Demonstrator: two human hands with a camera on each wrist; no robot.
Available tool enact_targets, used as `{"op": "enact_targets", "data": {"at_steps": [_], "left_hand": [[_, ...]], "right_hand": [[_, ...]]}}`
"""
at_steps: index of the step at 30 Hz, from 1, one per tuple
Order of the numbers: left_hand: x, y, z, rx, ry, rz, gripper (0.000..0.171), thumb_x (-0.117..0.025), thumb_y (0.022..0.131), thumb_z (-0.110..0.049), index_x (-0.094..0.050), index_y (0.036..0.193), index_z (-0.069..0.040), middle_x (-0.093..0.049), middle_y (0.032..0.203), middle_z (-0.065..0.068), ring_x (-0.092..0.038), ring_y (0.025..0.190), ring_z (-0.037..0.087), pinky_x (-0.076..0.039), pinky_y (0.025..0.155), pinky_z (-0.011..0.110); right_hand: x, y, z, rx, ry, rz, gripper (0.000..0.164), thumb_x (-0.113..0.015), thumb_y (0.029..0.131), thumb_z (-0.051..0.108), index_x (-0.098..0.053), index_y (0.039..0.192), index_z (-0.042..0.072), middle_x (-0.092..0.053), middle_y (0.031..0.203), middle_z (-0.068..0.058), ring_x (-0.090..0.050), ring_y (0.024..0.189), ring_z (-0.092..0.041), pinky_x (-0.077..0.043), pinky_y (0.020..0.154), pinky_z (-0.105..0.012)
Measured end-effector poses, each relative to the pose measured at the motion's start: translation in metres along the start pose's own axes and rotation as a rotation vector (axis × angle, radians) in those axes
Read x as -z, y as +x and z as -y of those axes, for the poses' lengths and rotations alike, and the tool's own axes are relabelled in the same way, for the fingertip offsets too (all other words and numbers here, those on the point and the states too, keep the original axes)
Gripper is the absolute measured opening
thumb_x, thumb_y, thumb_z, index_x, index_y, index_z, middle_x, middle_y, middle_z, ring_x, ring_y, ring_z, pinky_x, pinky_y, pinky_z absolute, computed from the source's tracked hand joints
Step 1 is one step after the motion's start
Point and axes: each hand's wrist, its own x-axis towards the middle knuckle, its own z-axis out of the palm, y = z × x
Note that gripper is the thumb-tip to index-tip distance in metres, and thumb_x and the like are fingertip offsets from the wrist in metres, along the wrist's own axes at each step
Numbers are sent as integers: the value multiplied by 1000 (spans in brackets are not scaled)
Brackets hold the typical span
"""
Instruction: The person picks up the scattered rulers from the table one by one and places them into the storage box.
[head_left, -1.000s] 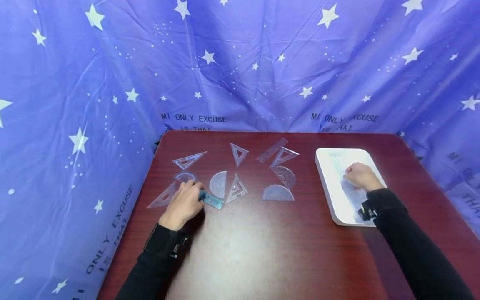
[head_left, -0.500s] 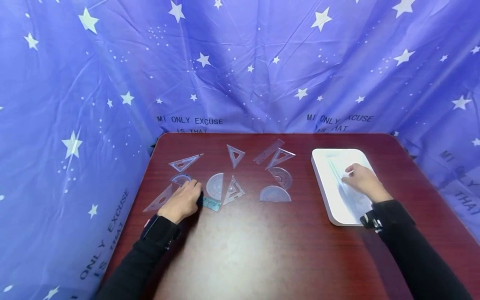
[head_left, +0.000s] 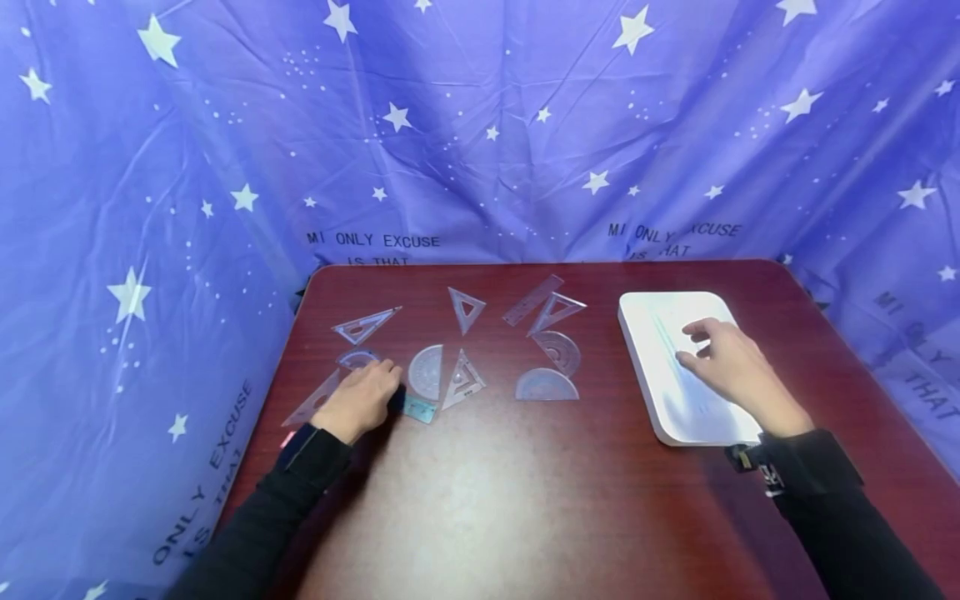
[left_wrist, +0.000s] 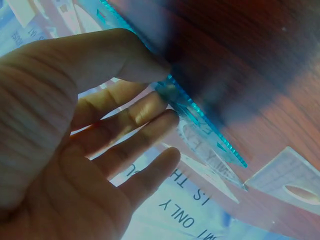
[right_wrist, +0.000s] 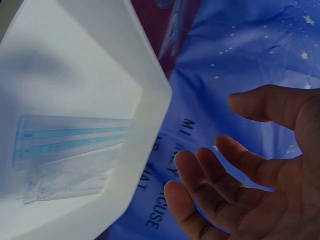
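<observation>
Teal ruler sits well to the left of the white tray in the head view, one end in your left hand. Clear protractors and set squares lie on that same side of the tray; your right hand appears over the tray, fingers parted, holding nothing.

From the left wrist, you pinch the ruler between thumb and fingertips, its face tilted; you cannot tell whether it touches the table. You seem to be at the picking-up step, and the next move probably calls for a steady pinch and a lift clear of the nearest protractor.

From the right wrist, your fingers are spread beside the tray's wall. Inside the tray lie a blue-striped clear piece and, next to it, fainter clear plastic.
</observation>
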Motion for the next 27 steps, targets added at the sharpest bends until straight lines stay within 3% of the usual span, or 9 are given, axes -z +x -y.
{"op": "enact_targets", "data": {"at_steps": [7, 13, 17, 21, 27], "left_hand": [[5, -1, -2, 18, -14, 38, 30, -77, 76, 12, -68, 104, 4, -71, 101, 18, -69, 96, 38, -61, 82, 54], [17, 0, -15, -49, -53, -69, 31, -79, 74, 8, -65, 102, 3, -67, 96, 15, -69, 92, 34, -61, 81, 48], [23, 2, -25, -84, -111, -122, 32, -81, 73, 5, -62, 98, 1, -60, 90, 10, -61, 83, 30, -56, 78, 43], [26, 3, -37, -59, -208, -114, 32, -82, 75, -1, -62, 100, -1, -55, 89, 6, -56, 82, 24, -53, 76, 39], [25, 6, -61, 29, -365, -104, 33, -78, 84, -10, -64, 112, -1, -61, 100, 6, -55, 86, 17, -55, 78, 35]], "right_hand": [[5, -12, 16, 48, 2, -41, 49, -74, 97, 17, -61, 134, -12, -67, 129, -36, -71, 105, -52, -56, 87, -65], [2, -22, 31, 90, 30, -69, 48, -74, 97, 15, -61, 135, -11, -67, 129, -36, -72, 105, -52, -55, 88, -65], [-4, -29, 41, 108, 56, -82, 47, -75, 96, 14, -62, 135, -11, -68, 128, -36, -72, 105, -51, -56, 89, -65], [-16, -37, 52, 110, 102, -76, 46, -76, 96, 13, -62, 134, -9, -67, 128, -34, -73, 105, -48, -58, 87, -60], [-38, -50, 75, 126, 198, -73, 42, -77, 97, 13, -65, 134, -3, -72, 117, -24, -74, 98, -33, -58, 83, -42]]}}
